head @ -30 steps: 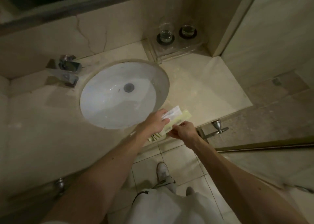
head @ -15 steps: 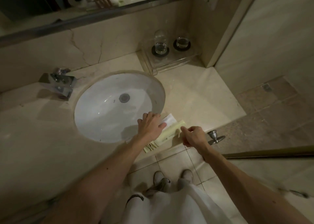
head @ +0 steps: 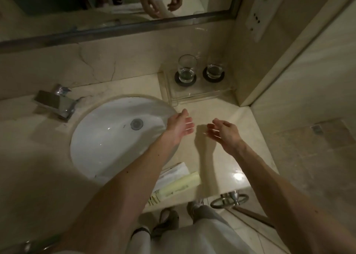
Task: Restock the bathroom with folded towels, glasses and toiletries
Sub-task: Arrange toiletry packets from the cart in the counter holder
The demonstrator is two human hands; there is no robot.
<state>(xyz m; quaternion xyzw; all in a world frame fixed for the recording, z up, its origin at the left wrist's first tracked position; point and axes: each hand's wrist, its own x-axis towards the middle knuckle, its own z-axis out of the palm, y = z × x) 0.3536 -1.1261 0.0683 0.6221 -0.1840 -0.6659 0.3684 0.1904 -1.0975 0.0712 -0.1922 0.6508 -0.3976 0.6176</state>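
Observation:
Flat toiletry packets (head: 178, 183), one pale yellow and one white, lie on the marble counter near its front edge, right of the basin. My left hand (head: 180, 125) hovers over the counter beyond them, fingers spread and empty. My right hand (head: 224, 131) is beside it, also open and holding nothing. Two drinking glasses, the taller one (head: 186, 68) on the left and the shorter one (head: 213, 71) on the right, stand on dark coasters in a clear tray (head: 196, 96) at the back corner, a short way beyond both hands.
A white oval sink (head: 107, 138) is sunk into the counter at left, with a chrome faucet (head: 55, 102) behind it. A mirror (head: 115, 8) runs along the back wall. A wall (head: 289, 64) closes off the right side. A chrome towel ring (head: 229, 198) hangs below the counter's front edge.
Both hands have let go of the toiletry packets and moved away from me toward the glasses. The packets stay flat by the counter's front edge.

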